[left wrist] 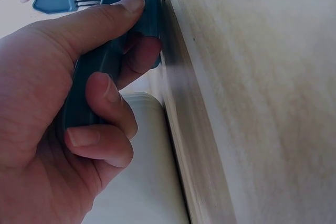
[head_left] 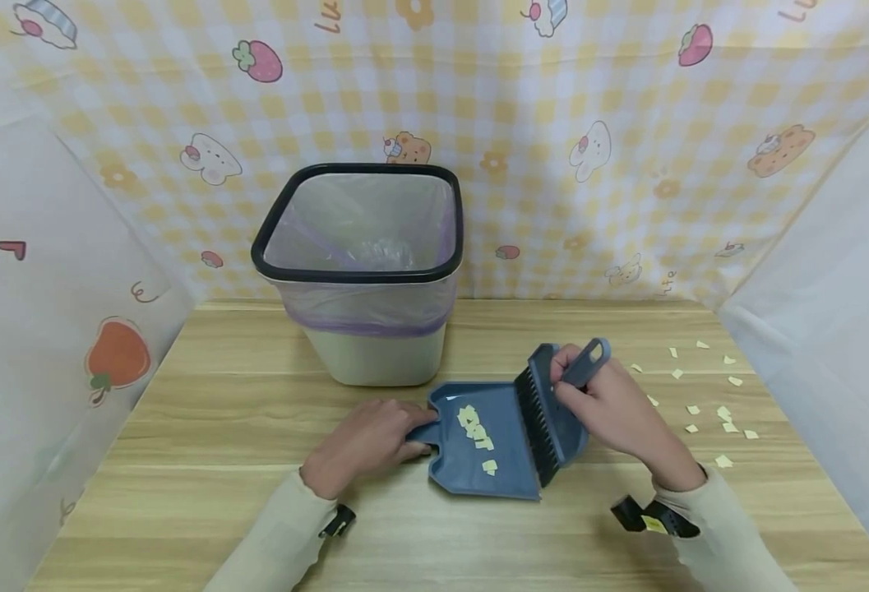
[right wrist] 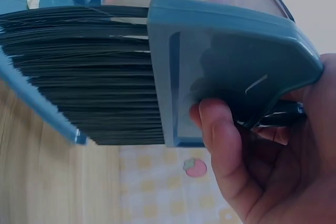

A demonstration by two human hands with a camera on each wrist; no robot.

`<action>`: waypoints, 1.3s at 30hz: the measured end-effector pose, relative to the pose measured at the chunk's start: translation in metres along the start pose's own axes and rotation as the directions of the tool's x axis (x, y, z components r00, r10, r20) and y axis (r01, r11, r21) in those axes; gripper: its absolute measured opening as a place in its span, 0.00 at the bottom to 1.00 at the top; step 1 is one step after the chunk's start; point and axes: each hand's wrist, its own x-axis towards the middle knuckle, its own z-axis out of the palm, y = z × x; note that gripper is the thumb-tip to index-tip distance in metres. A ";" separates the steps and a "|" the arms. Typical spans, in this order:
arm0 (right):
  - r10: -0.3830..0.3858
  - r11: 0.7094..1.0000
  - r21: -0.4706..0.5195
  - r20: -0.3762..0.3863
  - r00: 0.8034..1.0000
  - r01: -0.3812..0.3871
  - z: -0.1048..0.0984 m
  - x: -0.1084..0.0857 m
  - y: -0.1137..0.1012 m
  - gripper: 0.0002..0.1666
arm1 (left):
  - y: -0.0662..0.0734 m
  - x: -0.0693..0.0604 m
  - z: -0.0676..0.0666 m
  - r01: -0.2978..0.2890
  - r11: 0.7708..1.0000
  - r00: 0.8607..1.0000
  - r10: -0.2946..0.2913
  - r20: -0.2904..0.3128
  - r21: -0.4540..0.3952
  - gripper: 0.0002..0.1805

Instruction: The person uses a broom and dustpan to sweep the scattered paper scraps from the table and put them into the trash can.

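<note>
A blue dustpan (head_left: 478,477) lies at the middle of the table with several pale yellow paper scraps (head_left: 474,427) in it. My left hand (head_left: 371,440) grips its handle (left wrist: 86,85), fingers curled round it in the left wrist view. My right hand (head_left: 612,403) holds a blue hand brush (head_left: 563,411) by the base of its handle. The brush's dark bristles (right wrist: 94,77) are at the dustpan's open right edge, pointing toward the pan. The brush head is tilted, and its handle end sticks up past my right hand.
More paper scraps (head_left: 726,415) are scattered on the wooden table (head_left: 205,460) right of my right hand. Behind the dustpan stands a pale bin (head_left: 375,358) with a black rim and a clear liner bag (head_left: 375,304). A checked, patterned cloth (head_left: 523,164) hangs at the back.
</note>
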 end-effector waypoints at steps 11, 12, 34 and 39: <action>-0.012 0.996 -0.088 0.002 1.000 0.013 0.002 -0.014 0.013 0.11 | 0.000 -0.001 0.001 -0.005 1.000 1.000 0.005 -0.009 -0.001 0.23; -0.016 0.996 -0.088 0.000 1.000 0.016 0.004 -0.013 0.012 0.11 | 0.000 -0.001 0.001 -0.002 1.000 1.000 0.002 -0.007 -0.003 0.23; -0.035 0.993 -0.106 0.082 0.996 0.043 0.052 0.020 -0.023 0.06 | -0.002 0.000 0.001 0.027 1.000 0.999 -0.027 0.017 -0.011 0.24; -0.039 0.993 -0.104 0.118 0.992 0.051 0.061 0.025 -0.030 0.05 | -0.002 0.002 0.000 0.027 1.000 0.999 -0.027 0.023 -0.015 0.24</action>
